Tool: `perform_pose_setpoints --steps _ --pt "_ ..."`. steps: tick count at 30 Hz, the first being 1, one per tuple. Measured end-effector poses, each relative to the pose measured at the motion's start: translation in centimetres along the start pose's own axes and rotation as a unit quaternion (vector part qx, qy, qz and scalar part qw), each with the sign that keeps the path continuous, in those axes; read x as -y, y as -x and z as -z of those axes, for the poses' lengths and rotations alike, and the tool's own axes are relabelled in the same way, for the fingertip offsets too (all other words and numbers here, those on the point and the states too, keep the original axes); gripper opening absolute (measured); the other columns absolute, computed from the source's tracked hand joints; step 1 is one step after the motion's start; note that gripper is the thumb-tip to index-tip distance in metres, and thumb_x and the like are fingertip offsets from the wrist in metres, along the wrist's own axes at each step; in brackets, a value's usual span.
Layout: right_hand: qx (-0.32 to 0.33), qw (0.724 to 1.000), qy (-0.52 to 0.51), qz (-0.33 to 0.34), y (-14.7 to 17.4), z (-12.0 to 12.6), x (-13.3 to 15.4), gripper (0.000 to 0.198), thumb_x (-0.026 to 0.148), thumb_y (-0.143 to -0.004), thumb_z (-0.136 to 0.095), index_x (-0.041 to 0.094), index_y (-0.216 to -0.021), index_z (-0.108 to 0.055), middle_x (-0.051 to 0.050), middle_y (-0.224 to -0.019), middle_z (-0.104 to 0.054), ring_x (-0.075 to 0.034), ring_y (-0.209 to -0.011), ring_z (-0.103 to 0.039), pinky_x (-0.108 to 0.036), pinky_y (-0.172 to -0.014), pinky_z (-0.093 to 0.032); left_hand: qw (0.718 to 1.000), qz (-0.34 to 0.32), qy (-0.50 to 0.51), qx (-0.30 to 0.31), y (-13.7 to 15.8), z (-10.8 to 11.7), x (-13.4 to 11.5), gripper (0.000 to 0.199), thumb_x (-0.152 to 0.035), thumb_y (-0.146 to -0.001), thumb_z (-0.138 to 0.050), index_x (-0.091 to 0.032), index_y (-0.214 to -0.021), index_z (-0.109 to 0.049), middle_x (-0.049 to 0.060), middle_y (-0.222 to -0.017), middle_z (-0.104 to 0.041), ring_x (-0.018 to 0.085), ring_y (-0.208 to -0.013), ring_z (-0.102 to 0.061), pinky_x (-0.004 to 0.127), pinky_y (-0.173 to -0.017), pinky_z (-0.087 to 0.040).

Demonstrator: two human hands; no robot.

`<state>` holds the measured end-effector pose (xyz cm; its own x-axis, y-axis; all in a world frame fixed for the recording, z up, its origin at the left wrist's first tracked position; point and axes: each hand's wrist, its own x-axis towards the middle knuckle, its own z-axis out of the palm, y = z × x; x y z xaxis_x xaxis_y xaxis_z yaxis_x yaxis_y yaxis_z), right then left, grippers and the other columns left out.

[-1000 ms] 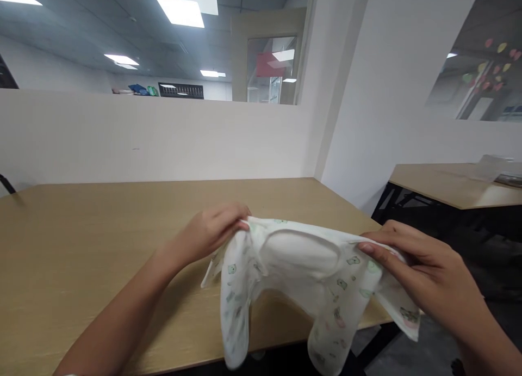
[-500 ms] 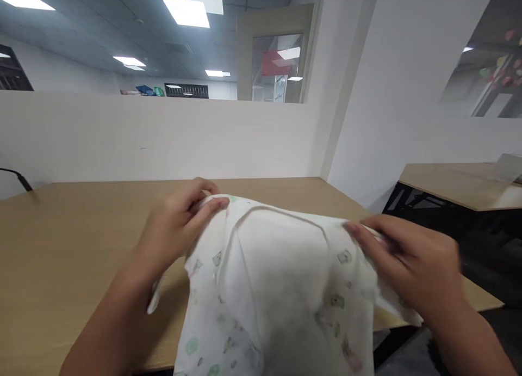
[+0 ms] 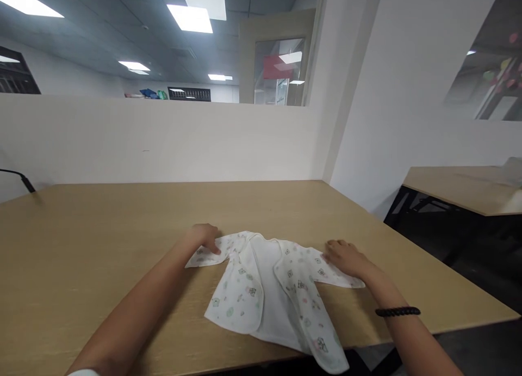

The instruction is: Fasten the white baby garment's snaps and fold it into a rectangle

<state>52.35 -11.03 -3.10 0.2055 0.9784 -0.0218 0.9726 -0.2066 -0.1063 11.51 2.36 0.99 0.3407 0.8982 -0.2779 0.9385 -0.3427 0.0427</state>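
Note:
A small white baby shirt with little printed animals lies spread flat on the wooden table, its front open and its lower right flap hanging over the near edge. My left hand presses on the shirt's left sleeve. My right hand rests on its right sleeve, fingers laid flat. A black beaded bracelet circles my right wrist.
A white partition wall runs along the table's far side. A second wooden table stands to the right across a dark gap. A black cable pokes in at the far left.
The shirt was held up in the air between both hands; now it lies flat on the table with my hands on its sleeves, further from me.

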Motion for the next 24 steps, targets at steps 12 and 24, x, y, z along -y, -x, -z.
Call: perform_pose_setpoints --steps 12,24 --pt "-0.012 0.997 0.014 -0.074 -1.1 -0.7 -1.8 0.019 0.021 -0.094 -0.045 0.018 -0.094 -0.064 -0.014 -0.113 -0.061 -0.032 -0.113 -0.052 -0.049 -0.087 -0.040 0.995 0.021 -0.040 -0.088 -1.0 -0.9 0.6 0.018 -0.022 -0.074 -0.063 -0.019 -0.091 -0.069 0.016 -0.101 -0.068 0.034 -0.102 -0.062 0.043 -0.084 -0.047" --pt "0.050 0.991 -0.079 0.092 4.7 1.1 8.5 0.035 0.044 -0.073 -0.070 0.019 -0.095 -0.061 -0.010 -0.103 -0.065 -0.028 -0.095 -0.060 -0.033 -0.076 -0.041 0.967 -0.186 0.135 -0.114 1.5 -2.8 -7.7 0.040 -0.055 -0.083 -0.054 -0.020 -0.102 -0.052 0.008 -0.088 -0.066 0.028 -0.081 -0.063 0.033 -0.068 -0.044"
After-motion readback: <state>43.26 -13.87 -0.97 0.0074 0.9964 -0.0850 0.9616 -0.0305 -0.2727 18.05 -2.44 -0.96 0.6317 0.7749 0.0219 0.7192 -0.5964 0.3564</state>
